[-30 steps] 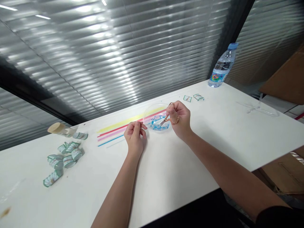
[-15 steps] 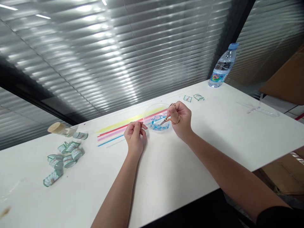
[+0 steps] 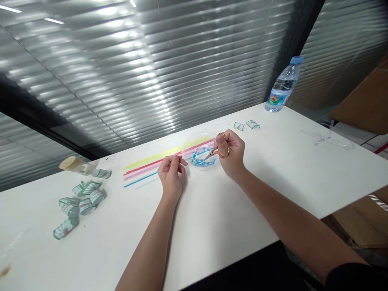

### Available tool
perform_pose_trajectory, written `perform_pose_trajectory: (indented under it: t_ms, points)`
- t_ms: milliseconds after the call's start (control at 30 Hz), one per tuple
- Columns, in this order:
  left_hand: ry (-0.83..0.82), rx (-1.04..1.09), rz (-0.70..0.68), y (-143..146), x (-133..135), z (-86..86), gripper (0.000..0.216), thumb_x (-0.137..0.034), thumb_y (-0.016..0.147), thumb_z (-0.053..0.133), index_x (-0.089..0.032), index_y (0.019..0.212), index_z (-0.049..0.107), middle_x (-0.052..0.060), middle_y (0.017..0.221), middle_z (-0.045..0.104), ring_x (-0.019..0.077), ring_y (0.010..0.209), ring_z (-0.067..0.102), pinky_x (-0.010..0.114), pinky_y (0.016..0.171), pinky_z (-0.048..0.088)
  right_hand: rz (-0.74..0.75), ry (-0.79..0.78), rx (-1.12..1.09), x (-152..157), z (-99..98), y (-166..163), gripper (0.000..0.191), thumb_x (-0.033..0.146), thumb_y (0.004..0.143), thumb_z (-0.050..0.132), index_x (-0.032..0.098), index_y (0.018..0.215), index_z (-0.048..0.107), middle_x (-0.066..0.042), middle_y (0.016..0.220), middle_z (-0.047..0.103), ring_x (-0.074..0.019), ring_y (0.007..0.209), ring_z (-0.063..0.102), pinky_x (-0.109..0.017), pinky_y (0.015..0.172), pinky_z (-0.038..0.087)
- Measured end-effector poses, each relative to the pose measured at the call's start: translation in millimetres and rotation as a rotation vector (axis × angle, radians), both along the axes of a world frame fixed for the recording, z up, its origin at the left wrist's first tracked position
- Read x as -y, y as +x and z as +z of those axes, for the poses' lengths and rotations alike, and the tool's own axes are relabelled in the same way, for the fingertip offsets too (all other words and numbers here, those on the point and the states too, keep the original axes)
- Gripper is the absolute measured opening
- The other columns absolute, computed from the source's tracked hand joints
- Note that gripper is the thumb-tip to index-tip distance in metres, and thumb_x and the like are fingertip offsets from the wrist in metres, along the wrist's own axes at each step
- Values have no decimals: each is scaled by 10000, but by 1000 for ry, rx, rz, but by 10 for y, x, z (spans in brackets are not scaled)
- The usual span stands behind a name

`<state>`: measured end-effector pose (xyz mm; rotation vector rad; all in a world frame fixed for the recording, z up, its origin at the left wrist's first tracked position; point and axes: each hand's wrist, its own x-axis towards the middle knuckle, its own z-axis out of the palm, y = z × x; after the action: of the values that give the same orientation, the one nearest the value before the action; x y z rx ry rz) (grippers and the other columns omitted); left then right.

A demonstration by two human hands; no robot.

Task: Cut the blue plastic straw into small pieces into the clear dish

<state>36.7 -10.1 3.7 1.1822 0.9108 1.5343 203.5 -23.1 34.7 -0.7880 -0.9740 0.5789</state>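
Observation:
My right hand [image 3: 232, 151] is wrapped round the rose-gold handles of small scissors [image 3: 212, 153], whose blades point left and down over a clear round bowl [image 3: 194, 166]. Short blue and pale cut pieces [image 3: 202, 161] lie in the bowl. Just left of it, my left hand [image 3: 171, 171] is closed with the fingertips pinched together; whatever they hold, if anything, is too small to make out. Behind and beside that hand lie long thin straws: yellow [image 3: 157, 156], red [image 3: 139, 167], pink [image 3: 141, 173] and blue [image 3: 141, 179]. The bowl covers part of them.
Several green-edged wrappers [image 3: 87, 206] sit in a heap on the left of the white table [image 3: 212, 226], with a lidded jar [image 3: 75, 165] behind. Two wrapper pieces [image 3: 246, 125] and a water bottle [image 3: 281, 89] stand toward the back right. Clear plastic [image 3: 327, 140] lies far right.
Both hands and the scissors keep nearly the same place over and beside the bowl. The whole view has shifted very slightly.

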Motion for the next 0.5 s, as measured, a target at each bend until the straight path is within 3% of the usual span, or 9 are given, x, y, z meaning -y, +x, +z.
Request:
perform_pose_trajectory:
  t_ms: [133,333,500]
  points:
    - [-1,5,2,-1,-2,4,317,-444,769,705,-149,731,598,-9,622,630,45,365,458,186,382,317,4,28,-36,10,30,9,465,481,794,665,200,558,380,59,505,397,-66,493,402,-233,492,350]
    - [21,23,-16,-13,-19,-21,273,-413,794,684,-149,759,624,-7,630,624,50,361,466,193,384,297,51,27,1,4,-1,30,396,518,719,723,208,687,479,39,659,467,-73,555,342,-248,514,309]
    - [24,25,-45,-19,-13,-31,267,-409,796,685,-146,790,645,-8,613,609,58,365,468,199,383,307,153,65,-53,5,-16,17,397,563,747,674,213,720,488,34,653,457,-83,563,373,-244,502,329]
